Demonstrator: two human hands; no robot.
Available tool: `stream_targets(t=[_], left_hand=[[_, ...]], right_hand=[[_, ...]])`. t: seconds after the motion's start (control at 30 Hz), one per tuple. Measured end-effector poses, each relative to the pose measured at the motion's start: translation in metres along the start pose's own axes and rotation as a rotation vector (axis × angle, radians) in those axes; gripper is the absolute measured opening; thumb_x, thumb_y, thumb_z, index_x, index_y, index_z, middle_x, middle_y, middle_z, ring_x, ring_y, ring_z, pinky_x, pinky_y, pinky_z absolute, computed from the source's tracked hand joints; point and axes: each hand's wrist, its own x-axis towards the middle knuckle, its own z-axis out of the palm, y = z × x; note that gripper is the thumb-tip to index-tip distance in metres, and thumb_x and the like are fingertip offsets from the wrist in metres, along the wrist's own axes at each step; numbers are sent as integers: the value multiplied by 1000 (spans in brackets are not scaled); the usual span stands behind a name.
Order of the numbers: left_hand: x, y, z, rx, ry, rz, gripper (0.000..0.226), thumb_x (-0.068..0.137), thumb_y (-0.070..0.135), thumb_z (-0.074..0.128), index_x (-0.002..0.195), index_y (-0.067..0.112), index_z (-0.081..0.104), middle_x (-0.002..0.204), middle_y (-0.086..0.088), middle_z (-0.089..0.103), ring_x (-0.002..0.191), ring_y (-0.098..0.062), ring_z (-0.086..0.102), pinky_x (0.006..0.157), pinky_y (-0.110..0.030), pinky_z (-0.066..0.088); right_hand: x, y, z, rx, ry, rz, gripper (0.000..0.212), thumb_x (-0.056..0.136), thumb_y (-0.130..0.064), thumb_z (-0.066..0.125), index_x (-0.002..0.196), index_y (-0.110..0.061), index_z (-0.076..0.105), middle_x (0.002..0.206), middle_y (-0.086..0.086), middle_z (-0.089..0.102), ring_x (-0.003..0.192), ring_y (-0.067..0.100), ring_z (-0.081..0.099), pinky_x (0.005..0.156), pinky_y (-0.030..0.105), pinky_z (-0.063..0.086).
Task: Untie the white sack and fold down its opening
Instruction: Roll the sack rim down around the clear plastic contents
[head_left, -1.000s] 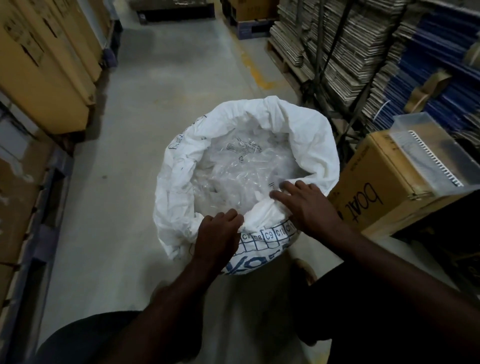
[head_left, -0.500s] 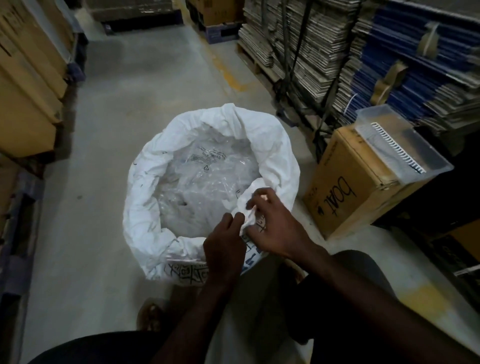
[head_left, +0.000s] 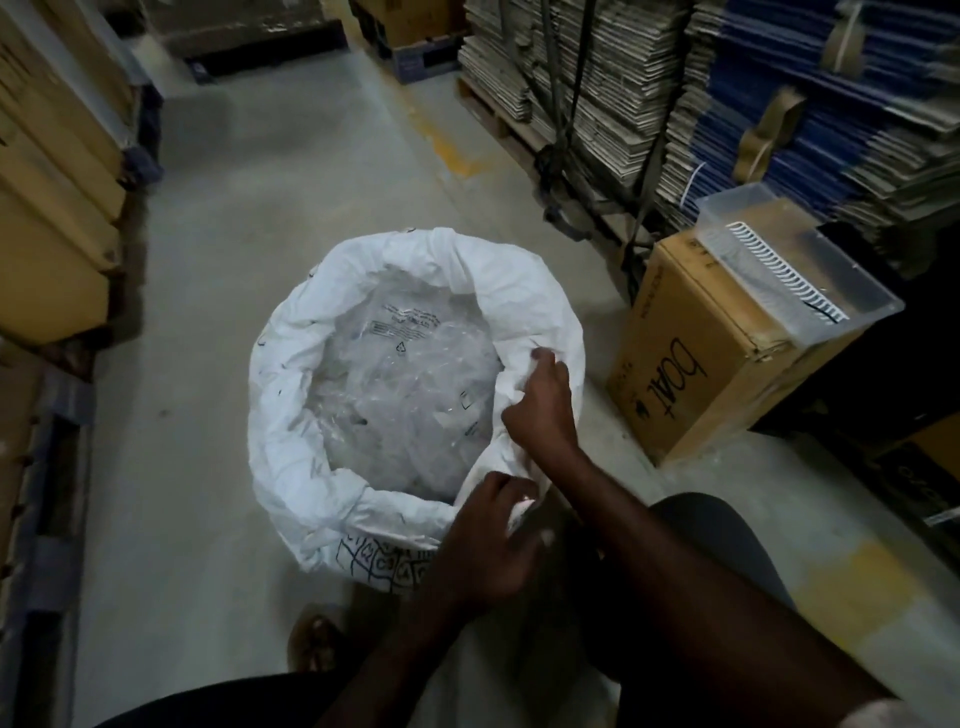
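Note:
The white sack (head_left: 291, 415) stands open on the concrete floor, its rim rolled outward in a thick cuff. Clear crumpled plastic (head_left: 405, 395) fills it. My right hand (head_left: 543, 405) pinches the rim fabric on the sack's right side. Lower down, my left hand (head_left: 483, 545) clutches the near right part of the rim, where the fabric bunches. Blue grid print shows on the sack's near wall below the cuff.
A brown "boat" carton (head_left: 691, 374) with a clear plastic tray (head_left: 795, 270) on top stands right of the sack. Stacks of flattened cardboard (head_left: 597, 78) on pallets line the right. Tan boxes (head_left: 47, 208) line the left. My sandalled foot (head_left: 314, 642) is below the sack.
My right hand has moved further along the rim on the right side, and my left hand has followed to the near right of the rim. The camera view shifted.

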Motion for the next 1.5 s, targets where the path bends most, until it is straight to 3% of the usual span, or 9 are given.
stream_targets(t=[0.17, 0.4, 0.53, 0.67, 0.83, 1.0, 1.23, 1.37, 1.5], left_hand=[[78, 2, -68, 55, 301, 10, 48, 98, -2, 43, 132, 21, 68, 129, 2, 67, 118, -14, 64, 99, -38, 56], [203, -11, -79, 927, -62, 493, 65, 98, 16, 43, 158, 42, 47, 170, 10, 42, 161, -33, 32, 125, -59, 27], [243, -22, -77, 973, -150, 683, 38, 91, 33, 43, 112, 28, 74, 112, 3, 76, 121, -24, 71, 114, -58, 44], [265, -36, -73, 1013, -183, 821, 9, 82, 23, 66, 73, 20, 65, 60, 0, 65, 54, -26, 68, 67, -37, 58], [297, -33, -65, 987, -240, 794, 45, 94, 46, 49, 78, 11, 73, 68, -6, 71, 54, -32, 69, 59, -38, 53], [324, 13, -95, 863, -784, 153, 61, 75, 71, 84, 116, 32, 65, 106, 10, 63, 103, -20, 63, 99, -36, 36], [331, -25, -119, 898, -366, 684, 86, 83, 72, 73, 157, 40, 44, 150, 6, 59, 151, -24, 44, 121, -56, 26], [327, -53, -106, 704, -276, 695, 28, 99, 43, 74, 114, 19, 74, 98, -5, 78, 96, -32, 77, 95, -49, 54], [340, -51, -97, 484, -438, 218, 32, 102, 49, 68, 113, 19, 69, 103, -5, 76, 94, -28, 70, 81, -39, 50]], right_hand=[[4, 2, -22, 470, 160, 125, 58, 75, 8, 59, 121, -27, 53, 116, 0, 65, 96, 18, 66, 80, 35, 58], [20, 12, -40, 754, 113, 335, 30, 86, -11, 59, 110, -29, 60, 105, 15, 75, 76, 25, 68, 58, 32, 49], [31, 15, -53, 679, 61, 340, 26, 88, -2, 56, 97, -25, 65, 92, 13, 69, 59, 19, 58, 46, 25, 40], [25, 5, -71, 194, 45, 47, 54, 67, -18, 66, 120, -29, 62, 122, 1, 64, 92, 17, 63, 76, 32, 53], [17, 1, -42, -236, 55, -256, 75, 78, -36, 77, 144, -21, 43, 140, 9, 50, 123, 29, 54, 99, 41, 50], [44, 7, -61, -2, -41, 63, 37, 83, -10, 66, 118, -20, 61, 106, 2, 67, 94, 27, 67, 78, 35, 54], [74, 17, -85, 435, -91, 442, 21, 100, -3, 52, 105, 8, 69, 73, 7, 56, 60, 14, 51, 55, 23, 43], [73, 7, -81, 307, -143, 378, 21, 96, -2, 54, 79, -14, 57, 74, -1, 53, 66, 17, 54, 49, 19, 42], [63, -8, -74, -170, -14, -28, 66, 78, -29, 71, 140, -29, 48, 131, 3, 56, 119, 26, 56, 94, 39, 52]])
